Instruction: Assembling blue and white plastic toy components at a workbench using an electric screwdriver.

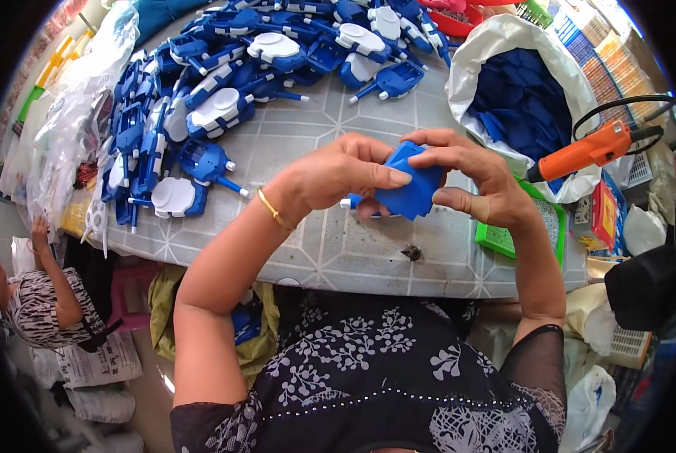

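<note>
our grey patterned table (323,253) curves along its near edge, with open room left of our hands. the heap of blue-and-white assemblies (277,48) limits the far left; a white sack (518,32) and green tray (496,243) bound the right. above the table, our left hand (345,174) and right hand (474,175) both grasp blue plastic (413,192), flat-faced, smooth, stepped along its lower edge; we cannot tell whether it is several pieces. nearer us lies a small dark lump (411,252).
</note>
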Demonstrator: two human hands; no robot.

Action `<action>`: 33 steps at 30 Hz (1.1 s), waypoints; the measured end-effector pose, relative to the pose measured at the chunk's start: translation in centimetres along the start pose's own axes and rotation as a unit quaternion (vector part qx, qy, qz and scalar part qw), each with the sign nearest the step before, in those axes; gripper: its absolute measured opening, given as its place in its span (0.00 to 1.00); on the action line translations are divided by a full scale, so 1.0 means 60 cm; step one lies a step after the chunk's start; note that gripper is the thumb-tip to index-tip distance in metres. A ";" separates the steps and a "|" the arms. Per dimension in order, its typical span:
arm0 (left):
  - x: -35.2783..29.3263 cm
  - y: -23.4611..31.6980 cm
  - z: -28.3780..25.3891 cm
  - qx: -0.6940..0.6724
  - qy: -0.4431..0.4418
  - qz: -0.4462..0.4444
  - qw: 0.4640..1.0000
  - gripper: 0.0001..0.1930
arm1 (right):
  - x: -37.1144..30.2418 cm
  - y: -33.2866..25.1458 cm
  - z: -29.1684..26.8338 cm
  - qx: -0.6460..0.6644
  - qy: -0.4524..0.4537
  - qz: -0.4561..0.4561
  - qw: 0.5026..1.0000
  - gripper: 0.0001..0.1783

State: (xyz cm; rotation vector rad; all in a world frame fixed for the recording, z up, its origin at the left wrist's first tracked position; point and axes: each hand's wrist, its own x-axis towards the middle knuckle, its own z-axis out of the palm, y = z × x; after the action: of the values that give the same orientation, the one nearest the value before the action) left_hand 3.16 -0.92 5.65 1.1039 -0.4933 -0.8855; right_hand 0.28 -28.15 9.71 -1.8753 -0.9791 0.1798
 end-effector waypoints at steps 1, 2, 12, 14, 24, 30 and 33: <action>0.008 0.000 -0.003 -0.007 -0.014 -0.009 1.000 0.18 | 0.000 -0.002 -0.002 -0.057 -0.009 -0.028 0.998 0.25; 0.014 -0.001 -0.005 -0.013 -0.027 -0.018 0.999 0.17 | -0.001 -0.003 -0.003 -0.095 0.001 -0.052 0.994 0.25; -0.011 -0.053 -0.010 0.544 0.179 0.212 0.792 0.40 | -0.042 0.034 0.034 -0.155 0.161 -0.006 0.975 0.27; -0.023 -0.082 -0.012 0.626 0.189 0.178 0.735 0.49 | -0.055 0.060 0.056 -0.158 0.178 0.058 0.970 0.26; -0.008 -0.127 -0.026 0.622 0.162 0.197 0.740 0.42 | -0.057 0.104 0.096 -0.239 0.138 -0.008 0.961 0.28; -0.006 -0.124 -0.030 0.614 0.156 0.198 0.748 0.41 | -0.059 0.103 0.095 -0.252 0.107 -0.011 0.962 0.32; -0.007 -0.121 -0.030 0.604 0.142 0.201 0.758 0.41 | -0.057 0.103 0.090 -0.253 0.091 -0.014 0.963 0.32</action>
State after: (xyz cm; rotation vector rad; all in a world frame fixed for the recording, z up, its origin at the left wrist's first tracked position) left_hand 1.59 -0.81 -1.71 2.1471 -1.0549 0.1244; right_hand -1.32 -27.99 0.94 -2.2893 -0.9841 -0.2831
